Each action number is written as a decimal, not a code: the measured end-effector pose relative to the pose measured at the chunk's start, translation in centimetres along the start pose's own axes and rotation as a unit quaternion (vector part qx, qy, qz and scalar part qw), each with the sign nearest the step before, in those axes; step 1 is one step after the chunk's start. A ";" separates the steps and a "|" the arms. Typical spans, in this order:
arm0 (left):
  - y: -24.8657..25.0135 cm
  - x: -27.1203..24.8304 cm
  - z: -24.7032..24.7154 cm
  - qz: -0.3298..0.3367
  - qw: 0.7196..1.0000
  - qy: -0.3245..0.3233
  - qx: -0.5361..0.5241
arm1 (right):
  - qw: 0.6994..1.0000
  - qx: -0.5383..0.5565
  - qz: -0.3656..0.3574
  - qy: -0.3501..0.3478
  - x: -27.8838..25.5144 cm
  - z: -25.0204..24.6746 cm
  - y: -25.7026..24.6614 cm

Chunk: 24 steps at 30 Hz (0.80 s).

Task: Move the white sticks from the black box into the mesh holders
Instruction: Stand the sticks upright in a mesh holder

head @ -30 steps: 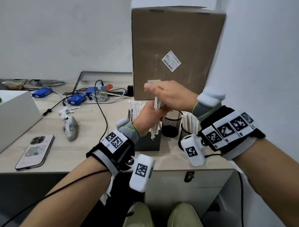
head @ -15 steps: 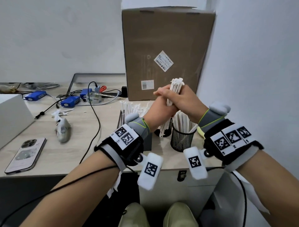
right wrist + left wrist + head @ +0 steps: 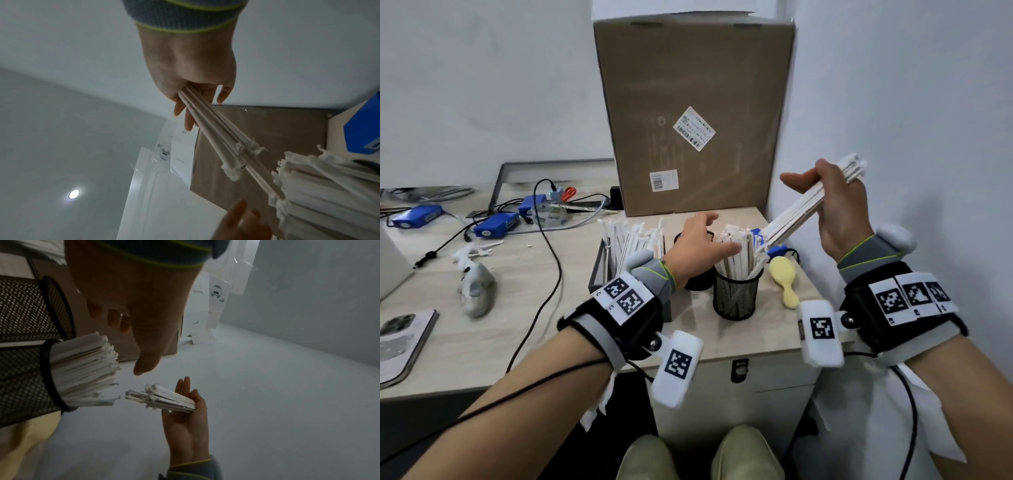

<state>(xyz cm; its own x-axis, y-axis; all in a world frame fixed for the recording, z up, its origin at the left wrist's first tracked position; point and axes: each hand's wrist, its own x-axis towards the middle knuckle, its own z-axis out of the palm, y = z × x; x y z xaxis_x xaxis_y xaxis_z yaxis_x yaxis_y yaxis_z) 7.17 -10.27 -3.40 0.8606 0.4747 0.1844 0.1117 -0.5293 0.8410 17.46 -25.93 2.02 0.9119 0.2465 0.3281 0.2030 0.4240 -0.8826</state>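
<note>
My right hand [image 3: 835, 212] grips a bundle of white sticks [image 3: 815, 209], raised at the right and tilted, its lower end pointing down at the near mesh holder [image 3: 736, 298]. That holder is packed with white sticks [image 3: 736, 250]. My left hand [image 3: 698, 246] is open, its fingers spread over the holders and its fingertips touching those sticks. A second mesh holder [image 3: 709, 236] lies mostly hidden behind the left hand. The black box [image 3: 601, 270] to the left holds more white sticks [image 3: 633, 236]. The left wrist view shows the bundle [image 3: 164, 400] lying across the right palm [image 3: 185, 426].
A tall cardboard box [image 3: 695, 113] stands behind the holders, and the wall is close on the right. A yellow brush [image 3: 786, 277] lies right of the near holder. Cables, blue devices [image 3: 496, 224], a grey object [image 3: 477, 291] and a phone [image 3: 400, 339] lie on the desk's left side.
Both hands held the bundle together above the holders. Now my left hand has let go and dropped onto the sticks in the near holder. My right hand has swung right with the bundle tilted.
</note>
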 end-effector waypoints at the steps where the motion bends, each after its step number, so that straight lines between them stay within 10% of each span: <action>1: -0.1 0.0 0.4 -0.004 0.999 -0.019 0.050 | 1.000 0.004 0.005 0.003 0.2 -0.6 -0.1; 12: 1.1 2.5 5.5 0.008 0.964 -0.014 0.264 | 0.999 -0.036 0.026 0.002 1.0 -3.3 -0.5; 24: -1.8 4.2 3.5 -0.080 0.986 0.027 0.143 | 0.994 -0.107 0.028 0.012 0.4 1.1 4.1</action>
<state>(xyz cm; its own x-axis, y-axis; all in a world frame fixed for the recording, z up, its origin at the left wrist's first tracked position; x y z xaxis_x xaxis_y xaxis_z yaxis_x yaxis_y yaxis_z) 12.30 -9.84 -5.90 0.7940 0.6007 0.0933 0.3866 -0.6174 0.6851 18.26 -23.16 -1.16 0.9314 0.2432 0.2709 0.2206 0.2150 -0.9514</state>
